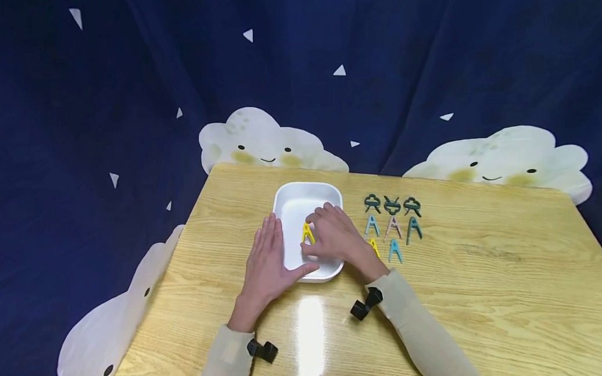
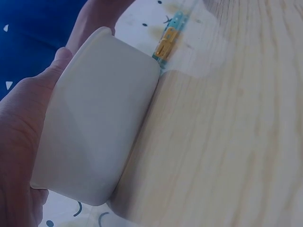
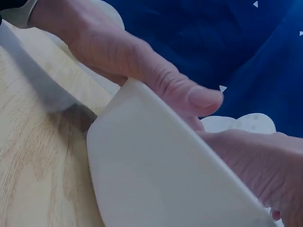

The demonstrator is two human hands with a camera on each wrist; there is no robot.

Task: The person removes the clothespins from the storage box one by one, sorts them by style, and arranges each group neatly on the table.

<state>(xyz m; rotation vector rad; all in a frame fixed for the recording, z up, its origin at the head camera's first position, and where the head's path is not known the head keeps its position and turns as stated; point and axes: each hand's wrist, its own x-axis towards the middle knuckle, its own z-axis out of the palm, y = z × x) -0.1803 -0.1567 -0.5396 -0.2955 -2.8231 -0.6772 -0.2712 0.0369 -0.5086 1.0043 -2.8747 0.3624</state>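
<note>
A white plastic tray (image 1: 292, 264) sits on the wooden table, its open side up. My left hand (image 1: 266, 266) lies along the tray's left side with straight fingers, the thumb stretched over the front rim. In the left wrist view the hand is right at the rim. My right hand (image 1: 338, 238) reaches over the right rim into the tray. Its thumb and index finger lie either side of a yellow clothespin (image 1: 307, 232); I cannot tell whether they pinch it. The tray wall hides the clothespin in both wrist views.
Right of the tray are rows of clips: green cloud-shaped clips (image 1: 392, 205), a light blue clothespin (image 1: 372, 225), a pink clothespin (image 1: 394, 227), a dark teal clothespin (image 1: 414, 228), a yellow clothespin (image 1: 374, 247) partly behind the right wrist, and a blue clothespin (image 1: 394, 250). A dark blue curtain (image 1: 298, 66) hangs behind the table.
</note>
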